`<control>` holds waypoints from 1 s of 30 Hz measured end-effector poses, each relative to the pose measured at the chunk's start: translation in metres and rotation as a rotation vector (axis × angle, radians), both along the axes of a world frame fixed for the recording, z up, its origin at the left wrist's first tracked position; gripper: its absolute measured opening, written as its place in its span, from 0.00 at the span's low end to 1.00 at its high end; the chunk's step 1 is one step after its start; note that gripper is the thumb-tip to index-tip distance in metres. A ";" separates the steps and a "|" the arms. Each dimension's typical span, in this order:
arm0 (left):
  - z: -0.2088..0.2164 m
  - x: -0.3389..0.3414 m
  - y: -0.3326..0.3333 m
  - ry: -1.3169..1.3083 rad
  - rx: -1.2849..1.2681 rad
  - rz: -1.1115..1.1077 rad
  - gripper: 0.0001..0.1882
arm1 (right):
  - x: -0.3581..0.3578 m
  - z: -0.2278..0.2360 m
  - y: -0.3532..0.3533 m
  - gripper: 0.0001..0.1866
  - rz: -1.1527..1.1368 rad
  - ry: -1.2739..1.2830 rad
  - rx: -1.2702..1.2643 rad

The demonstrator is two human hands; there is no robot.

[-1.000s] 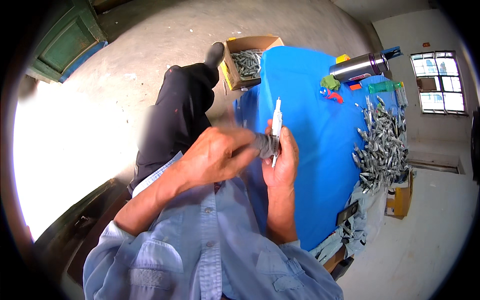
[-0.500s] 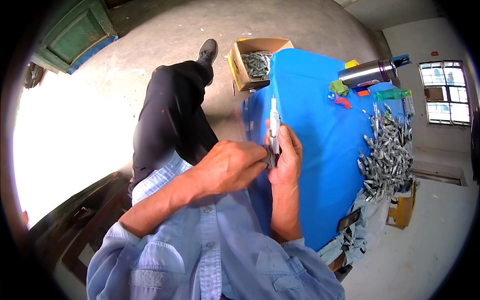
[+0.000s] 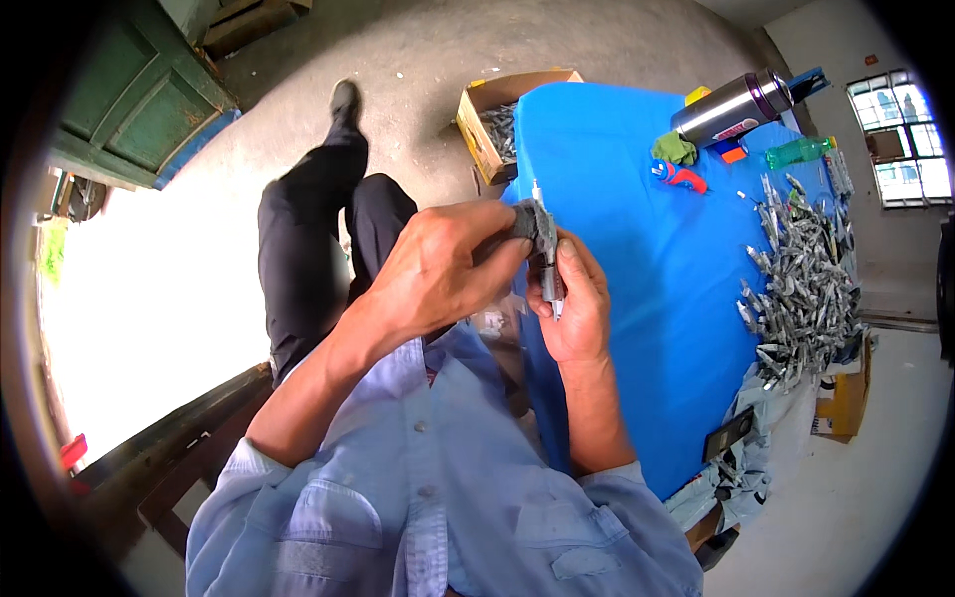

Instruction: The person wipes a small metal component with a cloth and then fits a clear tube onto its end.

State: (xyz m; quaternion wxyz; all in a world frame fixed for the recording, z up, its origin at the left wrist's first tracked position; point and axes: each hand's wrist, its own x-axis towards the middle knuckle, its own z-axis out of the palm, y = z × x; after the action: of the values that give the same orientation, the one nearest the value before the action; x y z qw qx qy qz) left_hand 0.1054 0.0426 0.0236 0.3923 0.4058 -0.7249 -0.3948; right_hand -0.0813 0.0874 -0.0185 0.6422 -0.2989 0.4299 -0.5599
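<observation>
My right hand (image 3: 580, 308) holds a slim silver-grey piece (image 3: 552, 282) upright between thumb and fingers, over the near edge of the blue-covered table (image 3: 647, 298). Its thin ends stick out above and below; its exact kind I cannot tell. My left hand (image 3: 438, 264) is closed on a dark grey cloth (image 3: 527, 224), which wraps around the upper part of the piece and hides it. A large heap of similar grey pieces (image 3: 801, 284) lies along the table's right side.
A cardboard box (image 3: 477, 144) with more grey pieces stands on the floor beyond the table. At the back right are a steel flask (image 3: 731, 109), a green bottle (image 3: 801, 152), a green cloth (image 3: 674, 149) and a red-and-blue object (image 3: 681, 177). A dark flat object (image 3: 729, 436) lies at the near right.
My left hand has moved up with the cloth, from the piece's lower part to its upper part. The piece looks turned in my right hand. The view has shifted, and my legs have moved.
</observation>
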 end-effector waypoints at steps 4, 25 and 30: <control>-0.002 -0.021 -0.011 -0.047 0.036 -0.052 0.07 | -0.010 -0.006 -0.004 0.20 -0.039 0.037 0.005; 0.016 -0.079 -0.033 -0.051 0.189 -0.045 0.07 | -0.061 -0.021 -0.021 0.18 -0.050 -0.232 -0.053; 0.010 -0.085 -0.036 -0.234 0.113 -0.149 0.08 | -0.062 -0.020 -0.021 0.18 -0.092 -0.154 -0.013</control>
State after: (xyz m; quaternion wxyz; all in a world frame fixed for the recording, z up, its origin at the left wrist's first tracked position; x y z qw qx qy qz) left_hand 0.0199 0.0062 0.0336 0.2513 0.4156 -0.7704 -0.4130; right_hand -0.1430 0.0664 -0.0388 0.6449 -0.2390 0.3887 -0.6131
